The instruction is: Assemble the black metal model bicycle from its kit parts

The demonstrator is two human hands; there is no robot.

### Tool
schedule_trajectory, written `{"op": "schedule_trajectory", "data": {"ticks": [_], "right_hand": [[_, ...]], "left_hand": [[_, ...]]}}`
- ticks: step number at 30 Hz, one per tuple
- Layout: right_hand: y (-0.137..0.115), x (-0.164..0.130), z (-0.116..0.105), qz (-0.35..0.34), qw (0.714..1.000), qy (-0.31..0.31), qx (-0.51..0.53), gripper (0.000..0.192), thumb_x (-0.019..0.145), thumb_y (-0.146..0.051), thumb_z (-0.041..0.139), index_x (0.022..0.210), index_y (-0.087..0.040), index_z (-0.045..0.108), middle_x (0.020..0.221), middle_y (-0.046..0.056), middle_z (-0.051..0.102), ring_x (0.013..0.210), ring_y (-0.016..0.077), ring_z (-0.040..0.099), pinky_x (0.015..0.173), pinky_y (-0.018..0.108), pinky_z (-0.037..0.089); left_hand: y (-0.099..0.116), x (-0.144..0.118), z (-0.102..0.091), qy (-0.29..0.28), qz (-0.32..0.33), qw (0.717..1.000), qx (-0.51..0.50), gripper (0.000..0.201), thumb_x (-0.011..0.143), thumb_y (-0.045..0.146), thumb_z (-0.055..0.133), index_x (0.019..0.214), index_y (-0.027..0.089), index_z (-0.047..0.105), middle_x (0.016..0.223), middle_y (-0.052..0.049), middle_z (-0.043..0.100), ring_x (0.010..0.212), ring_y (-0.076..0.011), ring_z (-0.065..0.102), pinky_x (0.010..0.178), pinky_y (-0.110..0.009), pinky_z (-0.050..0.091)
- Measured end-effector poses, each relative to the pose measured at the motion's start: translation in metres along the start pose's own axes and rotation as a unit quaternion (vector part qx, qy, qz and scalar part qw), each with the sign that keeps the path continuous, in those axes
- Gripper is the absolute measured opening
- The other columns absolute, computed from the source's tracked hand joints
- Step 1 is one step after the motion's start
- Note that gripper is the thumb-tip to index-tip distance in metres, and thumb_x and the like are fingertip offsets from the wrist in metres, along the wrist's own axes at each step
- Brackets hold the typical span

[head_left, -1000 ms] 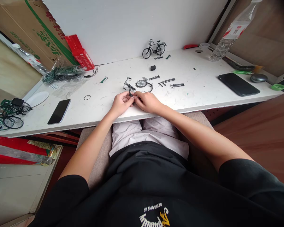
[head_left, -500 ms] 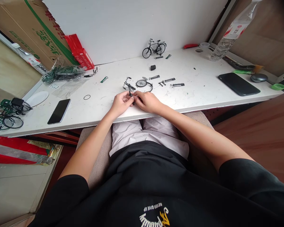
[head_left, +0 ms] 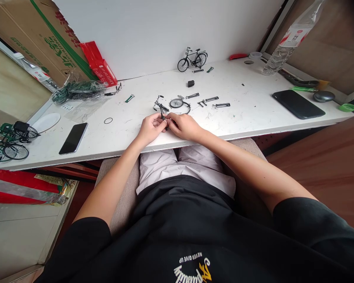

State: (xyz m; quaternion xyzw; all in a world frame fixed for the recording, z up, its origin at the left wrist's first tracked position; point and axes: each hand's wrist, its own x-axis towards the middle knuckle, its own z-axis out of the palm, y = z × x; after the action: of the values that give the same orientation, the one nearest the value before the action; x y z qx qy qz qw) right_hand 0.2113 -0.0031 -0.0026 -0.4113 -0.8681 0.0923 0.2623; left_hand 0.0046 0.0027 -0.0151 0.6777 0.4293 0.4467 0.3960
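My left hand [head_left: 150,129] and my right hand [head_left: 184,126] meet at the near edge of the white table [head_left: 247,114]. Together they pinch a small black bicycle frame part [head_left: 162,111], whose handlebar end sticks up past my fingers. Just beyond my hands lie a small spoked wheel [head_left: 176,103] and several loose metal parts [head_left: 215,102]. A finished black model bicycle [head_left: 192,60] stands at the back of the table by the wall.
A black phone [head_left: 73,138] and a small rubber ring [head_left: 108,120] lie to the left, another phone [head_left: 298,103] to the right. A bag of green parts [head_left: 78,90], a red box [head_left: 98,65], green model bicycles [head_left: 8,139] and a water bottle [head_left: 286,39] ring the table.
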Motion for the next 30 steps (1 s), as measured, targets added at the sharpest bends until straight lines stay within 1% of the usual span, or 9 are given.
{"op": "schedule_trajectory", "data": {"ticks": [6, 20, 27, 30], "right_hand": [[-0.0016, -0.0001, -0.0011, -0.001, 1.000, 0.001, -0.002, 0.041, 0.114, -0.036, 0.038, 0.131, -0.014, 0.068, 0.103, 0.015, 0.084, 0.086, 0.0306, 0.074, 0.073, 0.035, 0.041], [-0.0007, -0.0006, -0.0006, -0.004, 1.000, 0.006, -0.004, 0.042, 0.113, -0.037, 0.037, 0.128, -0.015, 0.069, 0.101, 0.015, 0.083, 0.083, 0.0301, 0.072, 0.072, 0.035, 0.039], [-0.0005, -0.0007, -0.0006, -0.001, 1.000, 0.002, 0.001, 0.042, 0.113, -0.038, 0.037, 0.128, -0.015, 0.069, 0.100, 0.015, 0.083, 0.083, 0.0306, 0.072, 0.072, 0.036, 0.040], [0.0004, -0.0006, 0.0000, -0.001, 1.000, 0.000, 0.003, 0.042, 0.114, -0.038, 0.036, 0.128, -0.015, 0.069, 0.100, 0.015, 0.083, 0.082, 0.0306, 0.071, 0.072, 0.036, 0.039]], "left_hand": [[0.0012, 0.0001, 0.0003, 0.000, -0.001, 1.000, 0.002, 0.027, 0.091, 0.033, 0.083, 0.110, 0.016, 0.076, 0.080, -0.003, 0.074, 0.066, -0.0142, 0.073, 0.066, -0.024, 0.062], [0.0049, -0.0003, 0.0010, 0.002, -0.006, 1.000, 0.002, 0.021, 0.091, 0.028, 0.081, 0.107, 0.015, 0.076, 0.078, -0.002, 0.073, 0.066, -0.0142, 0.073, 0.067, -0.023, 0.061], [0.0037, -0.0003, 0.0011, 0.004, -0.005, 1.000, 0.000, 0.027, 0.089, 0.032, 0.084, 0.110, 0.016, 0.076, 0.078, -0.002, 0.073, 0.066, -0.0149, 0.073, 0.067, -0.024, 0.063], [0.0016, 0.0000, 0.0004, 0.002, -0.002, 1.000, -0.001, 0.027, 0.090, 0.031, 0.083, 0.111, 0.016, 0.077, 0.079, -0.002, 0.073, 0.066, -0.0146, 0.074, 0.067, -0.024, 0.063]]}}
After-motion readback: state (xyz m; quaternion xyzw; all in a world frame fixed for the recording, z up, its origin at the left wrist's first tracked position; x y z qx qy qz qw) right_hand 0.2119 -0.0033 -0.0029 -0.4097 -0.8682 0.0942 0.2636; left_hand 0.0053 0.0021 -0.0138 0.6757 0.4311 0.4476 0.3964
